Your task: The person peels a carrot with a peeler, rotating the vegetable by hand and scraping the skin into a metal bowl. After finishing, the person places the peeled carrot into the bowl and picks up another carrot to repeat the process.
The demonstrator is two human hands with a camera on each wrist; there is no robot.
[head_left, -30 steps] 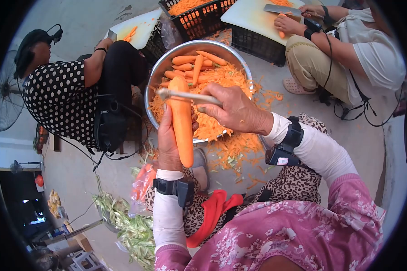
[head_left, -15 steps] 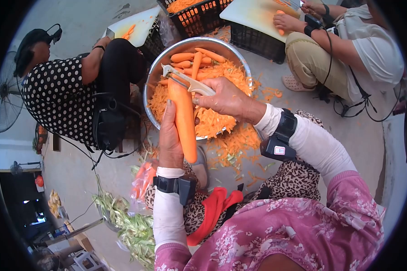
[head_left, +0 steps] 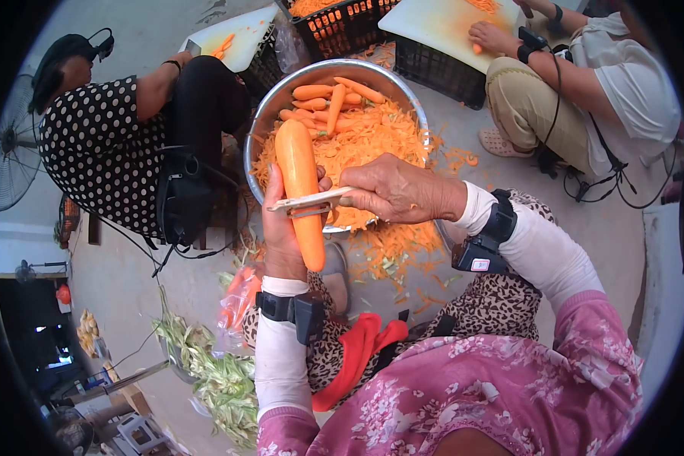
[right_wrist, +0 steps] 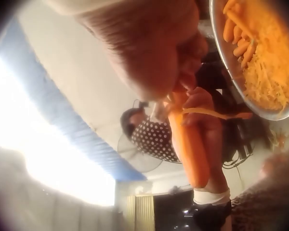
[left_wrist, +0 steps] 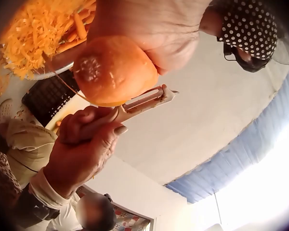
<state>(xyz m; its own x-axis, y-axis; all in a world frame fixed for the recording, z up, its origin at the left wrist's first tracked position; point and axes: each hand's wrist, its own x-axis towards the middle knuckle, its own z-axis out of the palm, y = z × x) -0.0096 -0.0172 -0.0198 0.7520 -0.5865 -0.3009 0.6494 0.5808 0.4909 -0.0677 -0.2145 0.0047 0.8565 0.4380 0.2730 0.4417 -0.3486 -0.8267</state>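
Observation:
My left hand (head_left: 281, 237) grips a large orange carrot (head_left: 295, 156), held at a slant over the near rim of a metal basin (head_left: 391, 80). The right hand (head_left: 406, 188) holds a pale-handled peeler (left_wrist: 147, 102), its blade lying across the lower part of the carrot. In the left wrist view the blade sits right against the carrot's side, close to its blunt end. A thin strip of peel (right_wrist: 216, 114) hangs off the carrot in the right wrist view. Inside the basin, several whole carrots (head_left: 311, 92) rest on a heap of peelings (head_left: 384, 140).
Fallen peelings (head_left: 391, 247) litter the floor before my feet. Two people sit across from me by white cutting boards (head_left: 425, 26) set on black crates (head_left: 441, 72). On the left are a plastic bag of carrots (head_left: 239, 300) and a pile of leafy husks (head_left: 220, 380).
The peeler has gone from the carrot's far end down to its lower part, drawn toward me by my right hand. The left hand keeps its grip on the carrot.

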